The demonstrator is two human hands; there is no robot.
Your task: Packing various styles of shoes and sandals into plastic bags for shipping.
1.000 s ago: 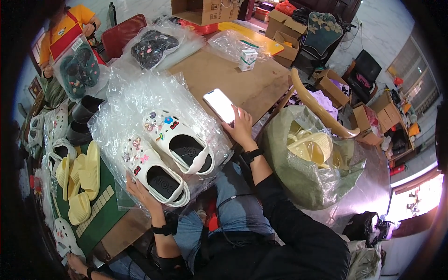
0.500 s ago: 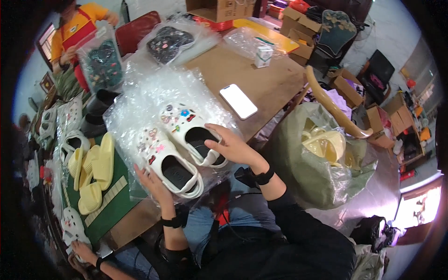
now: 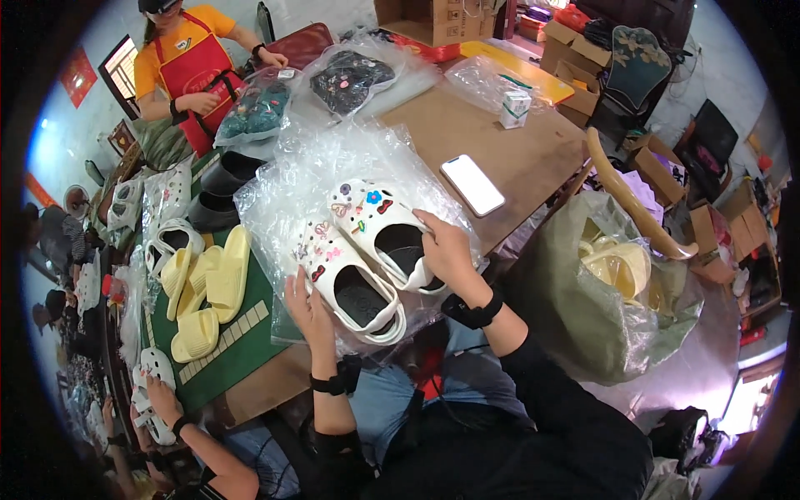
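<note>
A pair of white clogs (image 3: 348, 292) with colourful charms and dark insoles lies side by side on clear plastic bags (image 3: 292, 196), toes pointing away from me. My left hand (image 3: 311, 315) rests along the outer side of the left clog, fingers stretched out. On the other side, my right hand (image 3: 447, 252) grips the outer edge of the right clog (image 3: 392, 237), with its thumb at the shoe opening. The undersides of both clogs are hidden.
Yellow slippers (image 3: 225, 279) lie on a green mat at left, near black shoes. A phone (image 3: 472, 185) and small box (image 3: 515, 108) sit on the table. At right stands a sack (image 3: 575, 317) of pale yellow footwear. A co-worker's hand (image 3: 164, 400) touches white clogs; another person stands behind.
The view has swung left, so things appear shifted right. My right hand has closed against the right clog's edge. The person in the red apron has set the bag of dark-green clogs down.
</note>
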